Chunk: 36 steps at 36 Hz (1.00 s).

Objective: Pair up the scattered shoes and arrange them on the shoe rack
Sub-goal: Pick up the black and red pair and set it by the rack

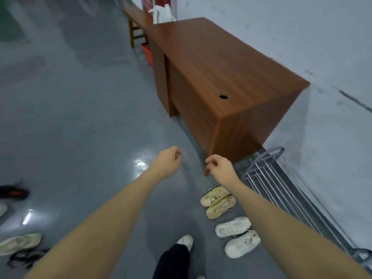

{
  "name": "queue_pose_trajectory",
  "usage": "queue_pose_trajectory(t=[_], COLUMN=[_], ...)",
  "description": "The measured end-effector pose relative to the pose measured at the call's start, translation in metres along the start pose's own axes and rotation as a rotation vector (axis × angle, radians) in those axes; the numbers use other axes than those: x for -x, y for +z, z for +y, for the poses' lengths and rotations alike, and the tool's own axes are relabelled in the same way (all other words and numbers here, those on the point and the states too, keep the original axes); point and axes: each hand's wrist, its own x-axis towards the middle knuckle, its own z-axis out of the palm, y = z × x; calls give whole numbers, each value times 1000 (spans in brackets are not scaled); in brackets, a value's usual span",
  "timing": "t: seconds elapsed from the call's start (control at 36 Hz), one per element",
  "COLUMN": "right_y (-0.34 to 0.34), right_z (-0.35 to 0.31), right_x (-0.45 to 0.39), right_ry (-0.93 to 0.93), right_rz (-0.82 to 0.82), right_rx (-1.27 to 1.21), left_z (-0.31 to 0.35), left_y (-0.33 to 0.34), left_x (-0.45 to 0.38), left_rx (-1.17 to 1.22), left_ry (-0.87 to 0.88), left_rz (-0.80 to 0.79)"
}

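My left hand and my right hand are stretched out over the grey floor with fingers loosely curled, holding nothing. Below the right forearm, a pair of beige-yellow sneakers lies side by side on the floor. A pair of white sneakers lies just nearer to me. The metal shoe rack stands to their right along the wall, with no shoes seen on its bars. At the left edge lie a black and orange shoe, a beige shoe and a dark shoe.
A brown wooden desk stands against the wall ahead, its near corner close to my right hand. A wooden bench and a red bin sit behind it. My own foot in a white shoe is below.
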Motion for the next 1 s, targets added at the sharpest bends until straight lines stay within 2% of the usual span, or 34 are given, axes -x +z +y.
queue_pose_trajectory(t=[0.19, 0.56, 0.83, 1.0], right_y=[43, 173, 315, 399], right_z=[-46, -131, -186, -214], right_x=[34, 124, 222, 294], right_ry=[-217, -438, -544, -589], right_rz=[-151, -505, -738, -802], right_rx=[110, 143, 254, 277], left_z=[-44, -155, -267, -340], left_y=[-16, -37, -47, -51], left_x=[99, 261, 400, 482], left_rx=[114, 215, 310, 343], left_ry=[-191, -525, -784, -897], left_rz=[160, 386, 541, 545])
